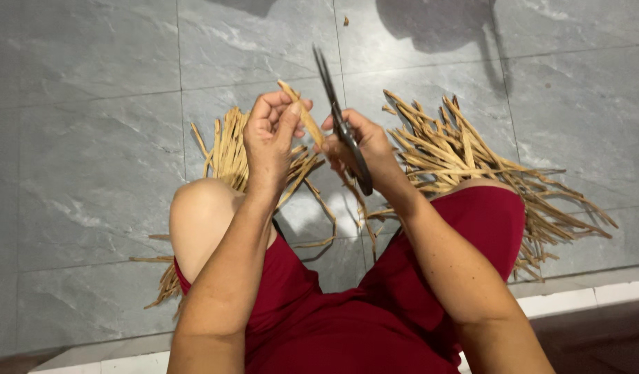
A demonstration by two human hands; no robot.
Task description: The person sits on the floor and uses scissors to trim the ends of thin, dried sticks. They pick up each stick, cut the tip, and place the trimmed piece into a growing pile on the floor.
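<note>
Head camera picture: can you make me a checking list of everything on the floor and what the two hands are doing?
Surface: grey stone-look floor tiles, with a white ledge at the near edge.
Job's things: one tan strip pinched in the left hand; dark scissors in the right hand, blades pointing away beside the strip.
Clutter: a pile of tan strips left of the knees, a bigger spread pile on the right, a tiny scrap farther off.
Grippers: both hands closed on their things.
Cables: nothing seen.
Surroundings: red clothing over the knees; shadow on the far tiles.
</note>
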